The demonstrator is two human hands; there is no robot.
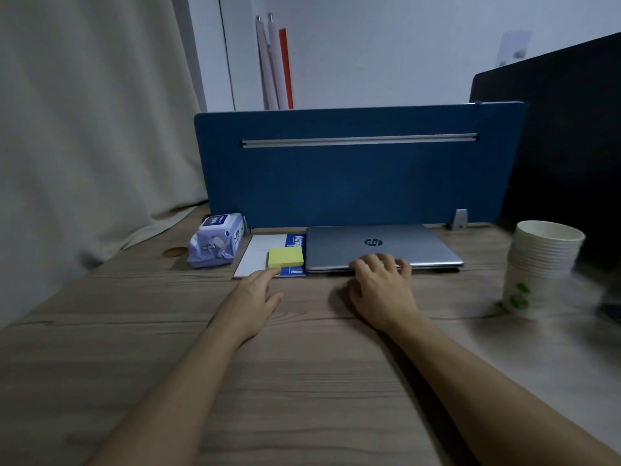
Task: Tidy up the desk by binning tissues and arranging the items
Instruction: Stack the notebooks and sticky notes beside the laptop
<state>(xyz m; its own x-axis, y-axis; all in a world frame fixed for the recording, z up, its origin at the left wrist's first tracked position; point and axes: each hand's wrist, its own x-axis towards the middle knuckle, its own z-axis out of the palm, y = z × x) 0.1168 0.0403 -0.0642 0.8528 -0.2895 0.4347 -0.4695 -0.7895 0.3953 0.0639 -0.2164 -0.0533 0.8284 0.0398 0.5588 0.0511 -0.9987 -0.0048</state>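
Observation:
A closed silver laptop (379,245) lies at the back of the wooden desk (302,381), against a blue partition. My right hand (381,287) rests on its front edge, fingers spread over the lid's rim. To the laptop's left lies a white and blue notebook (260,252) with a yellow sticky-note pad (285,257) on top. My left hand (257,294) lies flat on the desk, fingertips touching the notebook's near edge just below the pad. A purple pack of wet wipes (216,240) sits further left.
A stack of paper cups (537,264) with green marks stands at the right. The blue partition (353,166) closes off the desk's back. A dark monitor (568,129) rises at the far right, a beige curtain (84,129) hangs at the left.

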